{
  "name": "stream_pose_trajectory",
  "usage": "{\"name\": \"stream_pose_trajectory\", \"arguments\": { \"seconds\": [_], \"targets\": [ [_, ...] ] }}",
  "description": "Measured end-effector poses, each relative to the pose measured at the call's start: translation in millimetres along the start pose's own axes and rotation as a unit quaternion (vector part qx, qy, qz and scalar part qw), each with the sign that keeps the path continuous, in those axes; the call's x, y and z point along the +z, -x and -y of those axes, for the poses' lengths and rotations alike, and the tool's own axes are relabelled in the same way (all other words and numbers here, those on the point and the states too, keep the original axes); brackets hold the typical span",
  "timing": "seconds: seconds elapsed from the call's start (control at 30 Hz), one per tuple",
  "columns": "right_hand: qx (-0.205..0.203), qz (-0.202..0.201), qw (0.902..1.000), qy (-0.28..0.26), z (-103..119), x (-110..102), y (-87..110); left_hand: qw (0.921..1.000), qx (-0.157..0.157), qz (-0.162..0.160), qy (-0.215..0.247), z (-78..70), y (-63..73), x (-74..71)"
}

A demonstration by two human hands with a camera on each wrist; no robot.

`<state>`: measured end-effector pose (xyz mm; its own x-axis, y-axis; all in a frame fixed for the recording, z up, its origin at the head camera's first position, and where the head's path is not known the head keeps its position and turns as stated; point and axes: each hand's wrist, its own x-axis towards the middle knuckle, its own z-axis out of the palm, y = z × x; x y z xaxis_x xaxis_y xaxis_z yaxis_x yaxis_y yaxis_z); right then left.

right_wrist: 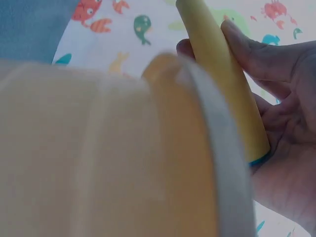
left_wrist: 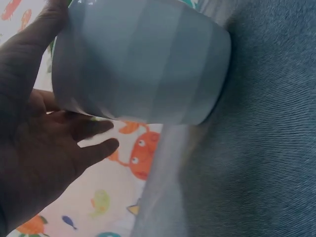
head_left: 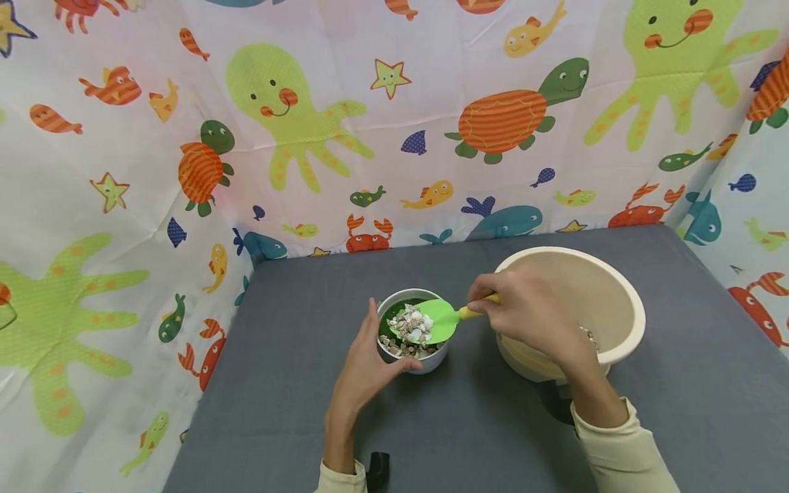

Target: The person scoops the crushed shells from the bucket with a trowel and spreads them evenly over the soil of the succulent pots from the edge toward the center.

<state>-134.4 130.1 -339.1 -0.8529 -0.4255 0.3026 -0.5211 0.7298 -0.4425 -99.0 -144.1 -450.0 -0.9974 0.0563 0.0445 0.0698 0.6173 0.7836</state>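
Note:
A small whitish striped pot (head_left: 434, 361) with a green inside stands on the grey cloth, with small shells (head_left: 394, 348) in it. My left hand (head_left: 360, 370) holds it, fingers along its left side and thumb at the near rim. In my right hand (head_left: 536, 311) is the yellow handle (right_wrist: 222, 74) of a toy shovel, gripped between thumb and fingers. The shovel's light green blade (head_left: 442, 320) reaches over the pot's opening, bearing a heap of shells (head_left: 411, 323).
To the right stands a large cream tub (head_left: 635, 318), partly behind my right forearm, with some shells (head_left: 588, 335) visible inside. Behind and at both sides hangs a curtain (head_left: 407, 198) printed with sea animals. Grey cloth (head_left: 277, 383) covers the table.

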Motion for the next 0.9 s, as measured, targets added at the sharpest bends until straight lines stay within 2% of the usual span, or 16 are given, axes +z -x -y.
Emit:
{"name": "stream_pose_trajectory", "arguments": {
  "seconds": [0.13, 0.23, 0.4, 0.5, 0.9],
  "targets": [
    [-0.001, 0.005, 0.9998, 0.017, 11.5, 6.6, -7.5, 0.9989, -0.011, -0.004, 0.046, 6.9, -3.3, 0.8],
    [-0.025, 0.000, 0.9978, 0.061, 22.1, 11.5, -12.7, 0.9984, -0.010, -0.012, 0.055, 10.1, -6.3, 0.9],
    [-0.087, -0.009, 0.9830, 0.162, 42.7, 18.7, -19.8, 0.9983, -0.005, -0.022, 0.054, 8.9, -7.5, 1.4],
    [-0.106, -0.020, 0.9729, 0.204, 52.8, 21.7, -22.3, 0.9978, -0.001, -0.031, 0.059, 6.7, -6.9, 2.5],
    [-0.129, -0.079, 0.9506, 0.271, 67.5, 32.8, -22.3, 0.9960, -0.010, -0.066, 0.059, -0.4, 0.4, 8.9]
  ]
}}
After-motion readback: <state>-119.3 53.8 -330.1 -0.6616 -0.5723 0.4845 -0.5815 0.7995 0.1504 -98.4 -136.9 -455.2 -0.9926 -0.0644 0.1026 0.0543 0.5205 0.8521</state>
